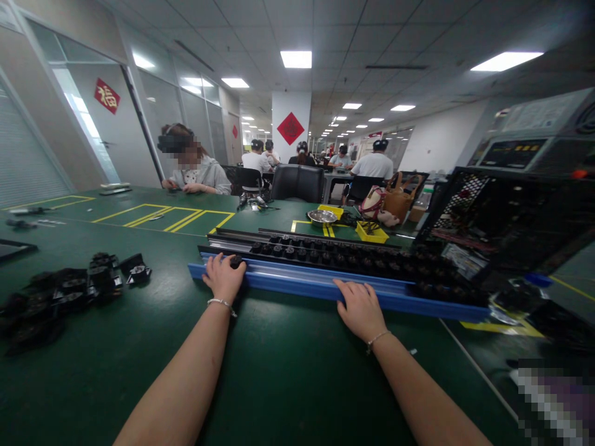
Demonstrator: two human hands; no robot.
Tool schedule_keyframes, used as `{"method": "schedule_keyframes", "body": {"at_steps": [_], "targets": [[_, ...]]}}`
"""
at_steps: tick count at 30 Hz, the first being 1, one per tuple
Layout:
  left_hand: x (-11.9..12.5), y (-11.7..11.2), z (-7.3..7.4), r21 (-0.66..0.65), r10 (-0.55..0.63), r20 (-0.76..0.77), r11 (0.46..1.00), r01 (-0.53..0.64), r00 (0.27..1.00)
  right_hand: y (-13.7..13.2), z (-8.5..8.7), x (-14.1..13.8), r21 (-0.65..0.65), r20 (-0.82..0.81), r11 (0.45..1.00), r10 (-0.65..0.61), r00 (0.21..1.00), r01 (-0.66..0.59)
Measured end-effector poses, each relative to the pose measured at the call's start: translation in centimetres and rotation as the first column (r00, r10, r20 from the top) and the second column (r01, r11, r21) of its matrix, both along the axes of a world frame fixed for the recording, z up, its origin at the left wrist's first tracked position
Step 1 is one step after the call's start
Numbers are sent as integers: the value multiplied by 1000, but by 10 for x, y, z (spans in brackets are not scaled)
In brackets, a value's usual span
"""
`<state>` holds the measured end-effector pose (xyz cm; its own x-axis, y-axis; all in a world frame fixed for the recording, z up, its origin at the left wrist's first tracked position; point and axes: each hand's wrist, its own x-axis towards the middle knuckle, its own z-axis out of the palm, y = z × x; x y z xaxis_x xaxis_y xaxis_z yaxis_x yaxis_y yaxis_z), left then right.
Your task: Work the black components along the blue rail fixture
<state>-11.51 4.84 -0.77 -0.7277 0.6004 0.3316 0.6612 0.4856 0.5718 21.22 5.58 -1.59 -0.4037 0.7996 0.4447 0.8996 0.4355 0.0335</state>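
Note:
A long blue channel rail (292,286) lies across the green table in front of me. At its left end, my left hand (224,277) pinches a small round black part (236,261) between thumb and fingers, held over the channel. My right hand (360,306) grips the rail's near wall further right, fingers over the top edge and thumb on the near side. Several black parts (446,291) sit in the rail's right end. Directly behind it, black rails hold rows of similar round black parts (320,254).
A loose pile of black parts (69,288) lies on the left. An open black machine case (502,217) stands at the right. Beyond the rails are a metal dish (321,216) and a yellow tray (372,233). A co-worker (198,167) sits across the table.

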Motion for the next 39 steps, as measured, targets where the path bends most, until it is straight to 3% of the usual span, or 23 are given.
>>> {"method": "schedule_keyframes", "body": {"at_steps": [39], "targets": [[-17, 1, -2, 50, 94, 51, 994, -96, 994, 2, -2, 2, 4, -6, 1000, 9, 1000, -9]]}}
